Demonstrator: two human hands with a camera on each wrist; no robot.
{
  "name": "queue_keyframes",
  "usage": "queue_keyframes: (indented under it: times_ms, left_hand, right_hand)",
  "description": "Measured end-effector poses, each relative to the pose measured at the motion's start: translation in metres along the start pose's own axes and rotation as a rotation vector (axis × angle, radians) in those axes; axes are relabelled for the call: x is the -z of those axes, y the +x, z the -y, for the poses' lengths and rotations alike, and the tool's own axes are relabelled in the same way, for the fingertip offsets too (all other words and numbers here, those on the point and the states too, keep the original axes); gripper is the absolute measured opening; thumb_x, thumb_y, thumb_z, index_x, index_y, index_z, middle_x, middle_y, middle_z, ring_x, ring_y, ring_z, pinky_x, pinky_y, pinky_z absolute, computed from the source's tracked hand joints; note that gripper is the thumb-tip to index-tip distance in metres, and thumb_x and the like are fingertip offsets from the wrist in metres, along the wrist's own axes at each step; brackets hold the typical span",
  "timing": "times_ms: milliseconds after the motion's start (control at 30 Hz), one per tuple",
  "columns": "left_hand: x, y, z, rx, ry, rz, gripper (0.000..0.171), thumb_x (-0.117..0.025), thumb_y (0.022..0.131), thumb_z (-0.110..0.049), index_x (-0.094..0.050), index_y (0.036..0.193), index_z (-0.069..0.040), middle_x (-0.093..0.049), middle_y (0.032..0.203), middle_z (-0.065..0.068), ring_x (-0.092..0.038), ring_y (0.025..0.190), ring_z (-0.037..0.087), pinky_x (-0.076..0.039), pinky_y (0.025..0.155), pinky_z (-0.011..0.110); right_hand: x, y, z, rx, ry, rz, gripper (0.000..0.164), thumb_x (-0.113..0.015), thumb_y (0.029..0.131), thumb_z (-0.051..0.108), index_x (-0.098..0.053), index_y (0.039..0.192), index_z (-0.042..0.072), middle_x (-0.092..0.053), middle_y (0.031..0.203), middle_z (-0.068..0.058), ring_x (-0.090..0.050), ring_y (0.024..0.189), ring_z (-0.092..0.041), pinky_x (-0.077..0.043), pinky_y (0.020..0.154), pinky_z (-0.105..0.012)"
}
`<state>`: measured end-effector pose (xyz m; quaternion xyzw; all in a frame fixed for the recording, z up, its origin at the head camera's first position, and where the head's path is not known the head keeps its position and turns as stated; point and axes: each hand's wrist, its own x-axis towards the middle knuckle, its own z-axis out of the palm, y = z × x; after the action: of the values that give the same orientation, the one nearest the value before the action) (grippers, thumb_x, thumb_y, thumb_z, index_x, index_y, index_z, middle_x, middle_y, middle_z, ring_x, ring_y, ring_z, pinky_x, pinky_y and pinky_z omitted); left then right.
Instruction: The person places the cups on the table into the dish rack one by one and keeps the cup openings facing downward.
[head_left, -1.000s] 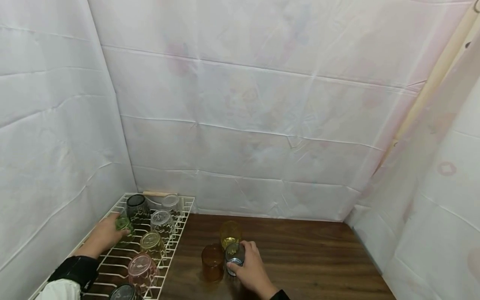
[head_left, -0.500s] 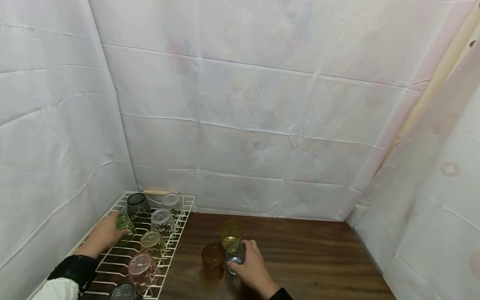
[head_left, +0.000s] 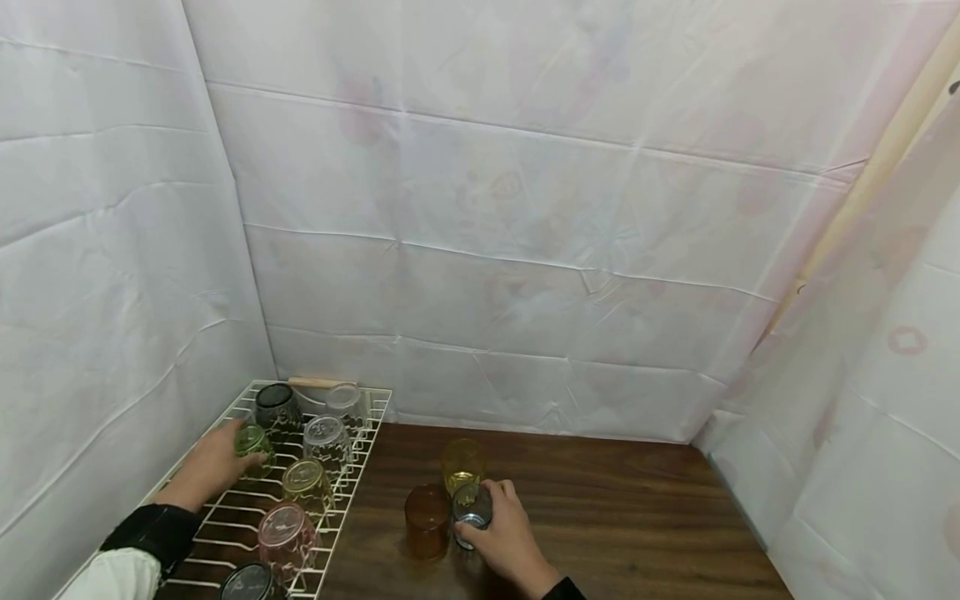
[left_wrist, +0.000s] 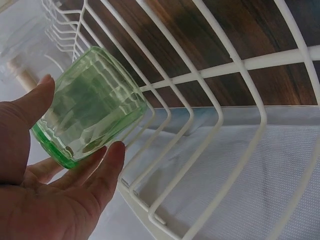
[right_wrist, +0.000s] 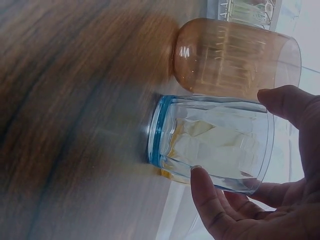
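The green glass (left_wrist: 95, 102) is showing a pale tint in rippled facets, with a stronger green glowing at its base. The blue glass (right_wrist: 215, 140) is carrying a blue band round its base, its rippled walls looking nearly colourless. The amber glass (right_wrist: 225, 56) is appearing peach in the right wrist view, red-brown in the head view. The yellow glass (head_left: 463, 455) is gleaming golden. The white rack (left_wrist: 240, 65) is bearing a pink glass (head_left: 285, 527), two clear glasses (head_left: 327, 432) and a smoky glass (head_left: 277, 400). The table (head_left: 637, 517) is displaying dark brown streaked grain. The white cloth (head_left: 495, 183) is showing faint pink and bluish blotches.
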<state>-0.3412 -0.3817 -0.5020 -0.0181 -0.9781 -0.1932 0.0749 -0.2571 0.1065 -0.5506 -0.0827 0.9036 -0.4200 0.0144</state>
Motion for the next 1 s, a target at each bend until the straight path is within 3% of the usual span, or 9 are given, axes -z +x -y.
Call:
queue_keyframes:
  times_ms: [333,1000]
  left_hand:
    - [-0.0002,0.0009,0.0013,-0.005,0.036,0.020,0.092,-0.081,0.094,-0.038,-0.037,0.152,0.019,-0.044,0.146,0.050,-0.048,0.130,0.069,-0.045,0.105,0.077]
    - [-0.0028,0.0024,0.0032,-0.008,0.082,0.023,0.094,-0.078,0.095,-0.045,-0.036,0.152,0.018,-0.048,0.142,0.050,-0.050,0.126,0.069,-0.048,0.100,0.076]
  right_hand:
    - [-0.0018,0.0009,-0.0023,-0.008,0.001,0.000,0.084,-0.084,0.090,0.046,-0.051,0.151,-0.002,-0.054,0.131,-0.016,-0.064,0.117,-0.030,-0.057,0.088,-0.048]
    - [-0.0024,0.0013,-0.0029,0.025,-0.026,-0.022,0.083,-0.084,0.089,0.047,-0.054,0.149,-0.003,-0.054,0.125,-0.014,-0.063,0.112,-0.026,-0.057,0.085,-0.041]
